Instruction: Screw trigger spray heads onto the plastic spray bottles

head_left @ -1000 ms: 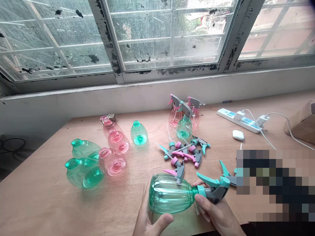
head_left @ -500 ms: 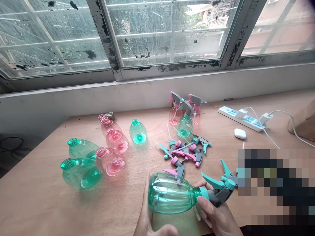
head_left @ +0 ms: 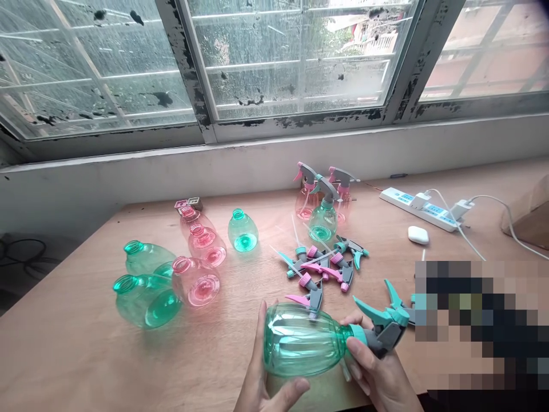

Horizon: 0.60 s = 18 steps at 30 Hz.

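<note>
Three pink bottles (head_left: pixel 195 280) at ten o'clock, three capped bottles (head_left: pixel 322 220) at twelve; left hand (head_left: pixel 261 389) clasps the green bottle (head_left: pixel 300 340), right hand (head_left: pixel 377 377) clasps its sprayer (head_left: pixel 381 329).

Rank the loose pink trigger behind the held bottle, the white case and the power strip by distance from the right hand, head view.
1. Pink trigger, behind the held green bottle, left of the right hand.
2. White case, farther back, right side.
3. Power strip, behind the case.
</note>
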Tool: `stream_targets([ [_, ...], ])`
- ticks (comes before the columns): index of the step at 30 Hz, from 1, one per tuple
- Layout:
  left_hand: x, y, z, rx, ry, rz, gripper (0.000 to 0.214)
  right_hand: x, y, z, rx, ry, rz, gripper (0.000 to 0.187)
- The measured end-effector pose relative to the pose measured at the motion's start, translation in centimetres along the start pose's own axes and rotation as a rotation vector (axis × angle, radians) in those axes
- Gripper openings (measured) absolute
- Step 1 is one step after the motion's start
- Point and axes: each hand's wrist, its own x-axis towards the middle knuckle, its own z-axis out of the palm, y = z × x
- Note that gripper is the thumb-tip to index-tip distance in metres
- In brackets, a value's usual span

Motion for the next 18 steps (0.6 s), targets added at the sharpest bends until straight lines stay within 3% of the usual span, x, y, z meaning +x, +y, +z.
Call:
stream_targets([
  [3,0.0,1.4,0.1,-0.040,-0.042,-0.012,0.121,0.0,0.2,0.0,-0.033,-0.014,-0.021,0.053],
  [6,0.1,2.4,0.2,-0.032,-0.055,-0.016,0.106,0.0,0.5,0.0,-0.051,-0.039,-0.041,0.051],
  [15,0.0,0.7,0.3,0.104,-0.001,0.043,0.098,0.1,0.5,-0.2,-0.022,0.006,-0.054,0.049],
  [18,-0.3,1.2,0.2,0.054,-0.058,0.020,0.114,0.1,0.3,-0.2,-0.017,-0.010,-0.059,0.050],
])
